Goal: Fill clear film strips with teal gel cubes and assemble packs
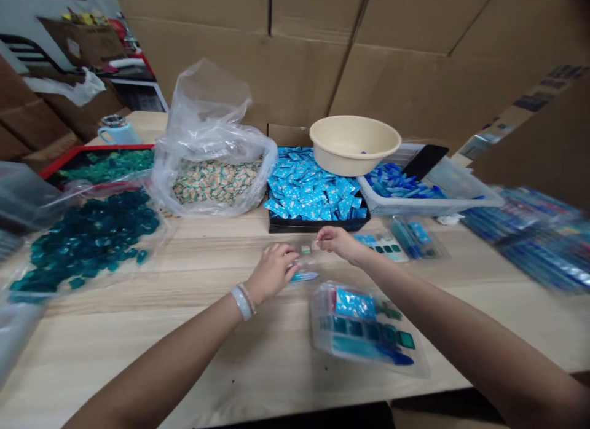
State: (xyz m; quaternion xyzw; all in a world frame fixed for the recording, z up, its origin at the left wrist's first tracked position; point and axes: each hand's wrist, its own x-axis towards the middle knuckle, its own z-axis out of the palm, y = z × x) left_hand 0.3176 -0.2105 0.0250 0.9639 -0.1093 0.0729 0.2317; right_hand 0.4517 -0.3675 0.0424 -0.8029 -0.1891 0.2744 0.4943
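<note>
My left hand (pixel 274 270), with a pale band on its wrist, rests over a transparent pack at the table's middle. Its fingers are curled down, and what they grip is hidden. A slim blue piece (pixel 303 276) pokes out beside the fingertips. My right hand (pixel 340 242) has thumb and fingers pinched together just to the right, at a small pale bit too blurred to name. Between the two hands lies a small white-and-green piece (pixel 305 249). Closer to me lies a stack of filled transparent packs (pixel 364 327) with blue sachets, teal squares and blue sticks.
Behind the hands stand a black tray of blue sachets (pixel 318 189), a cream basin (pixel 354 143), a white bin of blue pieces (pixel 433 201) and a plastic bag of small patterned pieces (pixel 212 177). Teal pieces (pixel 92 238) lie left; filled packs (pixel 534 232) lie right.
</note>
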